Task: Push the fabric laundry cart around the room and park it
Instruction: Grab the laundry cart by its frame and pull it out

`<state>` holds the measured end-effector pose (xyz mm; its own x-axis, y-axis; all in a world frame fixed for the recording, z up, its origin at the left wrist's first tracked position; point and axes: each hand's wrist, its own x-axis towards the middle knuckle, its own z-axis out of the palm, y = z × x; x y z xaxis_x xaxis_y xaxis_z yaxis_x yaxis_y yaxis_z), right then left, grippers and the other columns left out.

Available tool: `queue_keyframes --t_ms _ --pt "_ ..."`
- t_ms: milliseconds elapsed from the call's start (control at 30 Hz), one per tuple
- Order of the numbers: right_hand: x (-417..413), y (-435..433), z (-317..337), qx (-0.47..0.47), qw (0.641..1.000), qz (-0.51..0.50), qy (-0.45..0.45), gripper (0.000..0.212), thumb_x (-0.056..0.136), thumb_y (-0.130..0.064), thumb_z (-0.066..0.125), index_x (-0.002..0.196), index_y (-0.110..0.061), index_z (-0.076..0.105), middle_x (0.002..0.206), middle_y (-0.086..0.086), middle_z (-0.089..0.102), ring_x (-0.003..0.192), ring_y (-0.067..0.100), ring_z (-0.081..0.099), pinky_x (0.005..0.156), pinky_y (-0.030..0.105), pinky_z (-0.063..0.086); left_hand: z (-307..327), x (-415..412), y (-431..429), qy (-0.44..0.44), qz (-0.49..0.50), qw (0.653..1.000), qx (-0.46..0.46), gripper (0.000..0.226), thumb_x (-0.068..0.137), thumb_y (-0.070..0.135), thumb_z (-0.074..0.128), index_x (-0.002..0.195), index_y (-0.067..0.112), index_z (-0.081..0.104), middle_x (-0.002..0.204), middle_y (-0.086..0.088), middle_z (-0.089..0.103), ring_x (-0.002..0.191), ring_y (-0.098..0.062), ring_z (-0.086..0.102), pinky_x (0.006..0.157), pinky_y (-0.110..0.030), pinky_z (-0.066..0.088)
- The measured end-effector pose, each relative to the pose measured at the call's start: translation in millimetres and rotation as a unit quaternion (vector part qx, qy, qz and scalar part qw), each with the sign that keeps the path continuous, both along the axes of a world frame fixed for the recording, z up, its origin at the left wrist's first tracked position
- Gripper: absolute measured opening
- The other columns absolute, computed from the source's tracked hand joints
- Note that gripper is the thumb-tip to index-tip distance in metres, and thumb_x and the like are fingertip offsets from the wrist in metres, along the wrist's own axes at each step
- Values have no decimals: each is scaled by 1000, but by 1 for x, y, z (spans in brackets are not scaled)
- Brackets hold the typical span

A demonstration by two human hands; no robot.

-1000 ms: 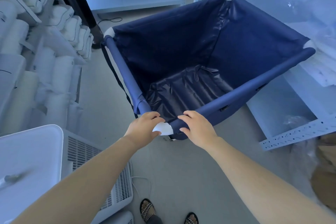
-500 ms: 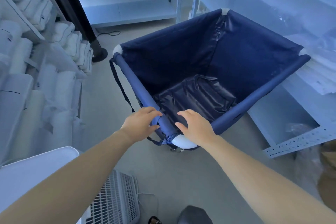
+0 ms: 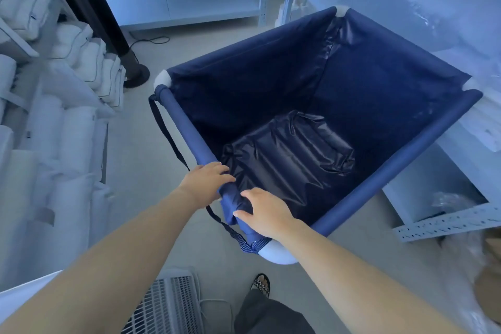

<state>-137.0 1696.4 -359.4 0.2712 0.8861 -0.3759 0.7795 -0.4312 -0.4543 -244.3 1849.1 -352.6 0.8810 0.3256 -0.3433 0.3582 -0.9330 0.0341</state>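
Observation:
The navy fabric laundry cart (image 3: 184,119) stands in front of me, turned corner-on, its dark lining bare inside. White plastic corner caps join its padded rails. My left hand (image 3: 206,184) curls over the left rail near the closest corner. Just below it, my right hand (image 3: 264,211) lies over the same rail, beside the near white corner cap (image 3: 276,252). A dark strap (image 3: 165,130) hangs off the left rail outside the cart.
Shelves of white rolled linen (image 3: 67,127) line the left. A grey metal rack (image 3: 444,225) crowds the cart's right side, another rack (image 3: 173,8) stands behind. A black pole base (image 3: 137,76) and a cable sit on the floor. A white slatted unit (image 3: 165,304) stands by my feet.
The cart has swung so its near corner comes closer and lower in view. Both hands shifted from the corner cap onto the left rail. I have stepped forward.

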Motion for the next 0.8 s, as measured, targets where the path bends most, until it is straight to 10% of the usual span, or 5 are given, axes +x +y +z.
queue_keyframes --t_ms 800 --pt "-40 -19 -1 24 999 12 -19 22 95 -28 49 106 -9 46 109 7 56 94 27 55 70 33 40 -11 -36 -21 -9 51 998 30 45 94 33 52 136 37 38 140 10 40 136 -13 29 94 -33 42"
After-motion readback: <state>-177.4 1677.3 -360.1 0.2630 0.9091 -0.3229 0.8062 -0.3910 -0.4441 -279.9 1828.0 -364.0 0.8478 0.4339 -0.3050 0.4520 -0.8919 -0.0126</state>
